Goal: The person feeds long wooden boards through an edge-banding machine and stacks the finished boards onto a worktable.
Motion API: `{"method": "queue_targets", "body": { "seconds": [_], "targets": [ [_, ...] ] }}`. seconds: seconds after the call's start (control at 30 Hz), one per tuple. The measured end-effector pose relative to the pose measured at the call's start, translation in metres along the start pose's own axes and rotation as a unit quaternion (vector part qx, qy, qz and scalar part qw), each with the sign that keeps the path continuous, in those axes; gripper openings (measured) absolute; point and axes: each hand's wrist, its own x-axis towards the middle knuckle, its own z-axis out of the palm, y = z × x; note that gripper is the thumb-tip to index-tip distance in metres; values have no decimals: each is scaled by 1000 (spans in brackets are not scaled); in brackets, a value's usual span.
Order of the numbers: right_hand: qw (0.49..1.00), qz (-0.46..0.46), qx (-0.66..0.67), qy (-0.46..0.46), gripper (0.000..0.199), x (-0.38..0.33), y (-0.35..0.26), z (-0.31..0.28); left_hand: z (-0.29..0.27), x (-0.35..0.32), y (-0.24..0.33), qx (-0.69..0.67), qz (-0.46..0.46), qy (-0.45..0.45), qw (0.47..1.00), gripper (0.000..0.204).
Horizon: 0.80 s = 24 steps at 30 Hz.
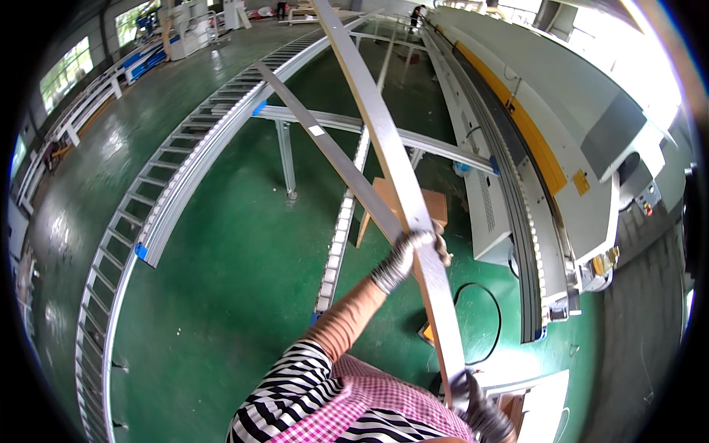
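A long, narrow board with a pale grey face and a light wood-coloured edge runs from the top of the view down to my body. My gloved left hand is wrapped round it partway along. At its near end, my gloved right hand is closed on it, low at the picture's edge. A second grey strip, bearing a small white label, lies slantwise over the rails. Its near end passes behind my left hand, and I cannot tell whether the two touch.
A roller rail and a crossbar lie ahead. On the left curves a ladder-like roller conveyor. A long white machine with a yellow stripe stands right. A brown panel and a black cable are below the boards.
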Motion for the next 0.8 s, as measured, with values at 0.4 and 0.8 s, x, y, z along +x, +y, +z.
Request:
{"method": "queue_targets", "body": {
  "seconds": [0.4,0.8],
  "targets": [
    [970,224,-15,91,76,-54,130,45,-79,33,166,28,80,178,980,38],
    [927,26,-250,280,62,42,-29,47,-180,55,153,53,106,325,938,25]
  ]
}}
